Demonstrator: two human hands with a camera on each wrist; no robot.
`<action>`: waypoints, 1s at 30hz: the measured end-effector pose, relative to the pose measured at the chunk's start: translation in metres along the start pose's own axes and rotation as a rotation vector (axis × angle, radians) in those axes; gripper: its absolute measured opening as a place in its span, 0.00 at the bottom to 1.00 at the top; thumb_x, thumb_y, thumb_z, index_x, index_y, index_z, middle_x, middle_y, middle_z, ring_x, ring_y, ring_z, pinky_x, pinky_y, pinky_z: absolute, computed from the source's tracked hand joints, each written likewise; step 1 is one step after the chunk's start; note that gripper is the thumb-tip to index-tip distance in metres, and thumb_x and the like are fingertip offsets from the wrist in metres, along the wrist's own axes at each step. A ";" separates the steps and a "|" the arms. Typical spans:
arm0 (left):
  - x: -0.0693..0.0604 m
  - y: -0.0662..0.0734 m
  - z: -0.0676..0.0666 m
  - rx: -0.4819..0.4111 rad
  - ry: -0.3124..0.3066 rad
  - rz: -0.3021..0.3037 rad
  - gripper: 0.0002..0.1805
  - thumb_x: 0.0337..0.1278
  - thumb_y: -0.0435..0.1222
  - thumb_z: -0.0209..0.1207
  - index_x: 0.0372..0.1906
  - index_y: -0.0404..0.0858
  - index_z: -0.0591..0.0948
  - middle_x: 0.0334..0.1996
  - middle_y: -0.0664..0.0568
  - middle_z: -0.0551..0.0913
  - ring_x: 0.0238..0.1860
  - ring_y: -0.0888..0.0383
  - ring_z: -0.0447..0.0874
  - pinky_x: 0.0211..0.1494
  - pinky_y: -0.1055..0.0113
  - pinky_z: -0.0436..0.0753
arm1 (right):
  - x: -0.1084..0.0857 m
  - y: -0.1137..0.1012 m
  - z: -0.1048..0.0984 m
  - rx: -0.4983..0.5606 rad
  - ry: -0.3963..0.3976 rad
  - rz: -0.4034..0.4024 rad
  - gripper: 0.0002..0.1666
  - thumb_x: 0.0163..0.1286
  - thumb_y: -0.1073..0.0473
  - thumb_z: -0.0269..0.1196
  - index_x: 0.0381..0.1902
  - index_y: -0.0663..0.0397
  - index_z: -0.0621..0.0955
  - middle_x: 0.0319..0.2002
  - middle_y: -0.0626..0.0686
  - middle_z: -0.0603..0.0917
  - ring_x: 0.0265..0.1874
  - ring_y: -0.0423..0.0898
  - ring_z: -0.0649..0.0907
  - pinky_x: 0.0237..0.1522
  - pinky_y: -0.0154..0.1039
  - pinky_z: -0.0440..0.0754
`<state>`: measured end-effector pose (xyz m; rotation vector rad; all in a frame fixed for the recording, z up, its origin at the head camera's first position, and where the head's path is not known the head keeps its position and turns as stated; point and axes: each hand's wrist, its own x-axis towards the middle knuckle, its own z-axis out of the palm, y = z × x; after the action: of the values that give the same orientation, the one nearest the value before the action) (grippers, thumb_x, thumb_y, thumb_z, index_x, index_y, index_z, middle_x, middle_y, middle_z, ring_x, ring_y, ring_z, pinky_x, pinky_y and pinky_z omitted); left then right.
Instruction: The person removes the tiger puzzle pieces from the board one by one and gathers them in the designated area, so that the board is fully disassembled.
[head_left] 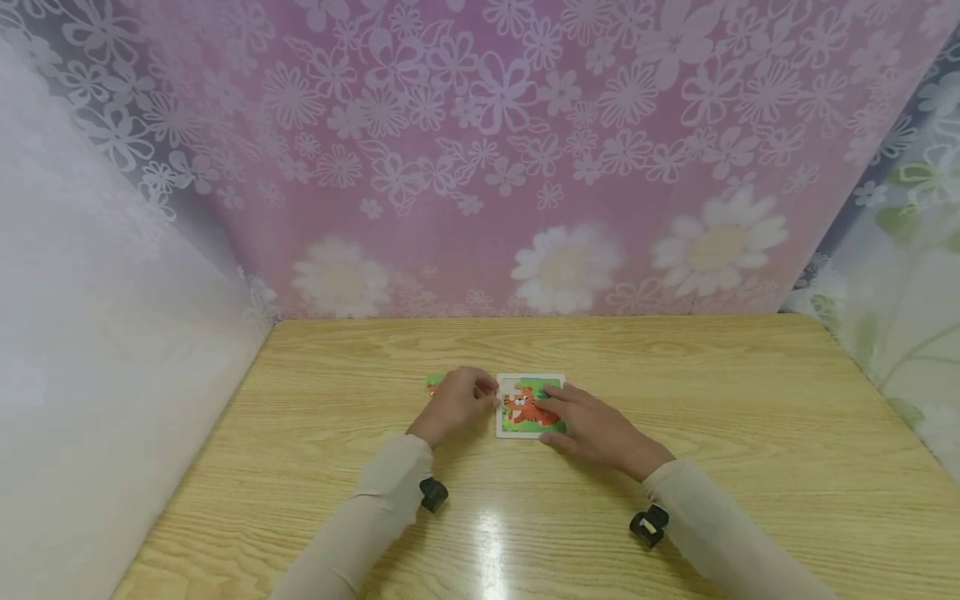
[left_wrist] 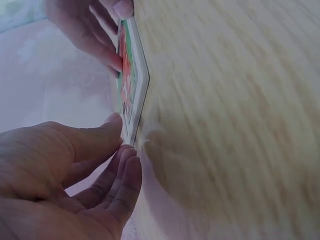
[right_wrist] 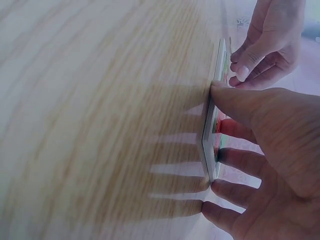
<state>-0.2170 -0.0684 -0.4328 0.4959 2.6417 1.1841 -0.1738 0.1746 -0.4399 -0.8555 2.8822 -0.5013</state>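
Left of the square white-bordered tiger puzzle board [head_left: 519,434] I see a flat green-and-orange piece [head_left: 432,382], then the left hand [head_left: 459,402], narrowed on what I can't tell, whose nudge could skew the board unless the right hand [head_left: 597,423], spread over its right side, steadies it

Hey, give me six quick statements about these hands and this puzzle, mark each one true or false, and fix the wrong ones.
1. The right hand touches the puzzle. True.
2. The puzzle shows a blue whale. False: it shows an orange tiger.
3. The left hand is at the puzzle's left side. True.
4. Both forearms are bare. False: cream sleeves cover them.
5. A colored piece is partly hidden by the left hand in the head view. True.
6. The surface below is solid black. False: the table has a light wood grain.
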 end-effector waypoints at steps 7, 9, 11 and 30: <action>0.002 0.001 0.004 0.030 -0.033 -0.009 0.15 0.66 0.33 0.65 0.55 0.32 0.83 0.47 0.47 0.84 0.44 0.55 0.81 0.49 0.59 0.82 | 0.000 0.000 0.001 0.006 0.003 -0.001 0.34 0.73 0.48 0.66 0.67 0.66 0.76 0.71 0.68 0.69 0.70 0.69 0.67 0.68 0.60 0.67; 0.002 0.001 0.006 0.033 -0.041 -0.005 0.16 0.66 0.33 0.65 0.55 0.32 0.83 0.47 0.47 0.84 0.44 0.55 0.81 0.49 0.59 0.82 | 0.000 0.000 0.001 0.006 0.002 0.002 0.34 0.72 0.49 0.66 0.67 0.66 0.76 0.71 0.68 0.69 0.70 0.69 0.67 0.68 0.60 0.67; 0.002 0.001 0.006 0.039 -0.049 0.002 0.15 0.66 0.33 0.66 0.55 0.33 0.83 0.46 0.48 0.83 0.44 0.55 0.80 0.49 0.59 0.81 | 0.000 -0.001 0.000 0.008 0.000 0.003 0.34 0.73 0.49 0.66 0.67 0.66 0.76 0.71 0.68 0.69 0.70 0.69 0.67 0.68 0.61 0.67; 0.006 0.000 0.010 0.061 -0.083 0.044 0.13 0.63 0.34 0.68 0.49 0.33 0.84 0.41 0.48 0.80 0.39 0.55 0.73 0.45 0.60 0.76 | 0.000 0.000 0.001 -0.003 0.011 -0.006 0.33 0.73 0.49 0.66 0.66 0.66 0.76 0.70 0.67 0.70 0.70 0.69 0.67 0.67 0.60 0.68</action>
<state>-0.2191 -0.0597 -0.4394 0.6040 2.6155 1.0735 -0.1733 0.1744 -0.4409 -0.8648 2.8921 -0.5038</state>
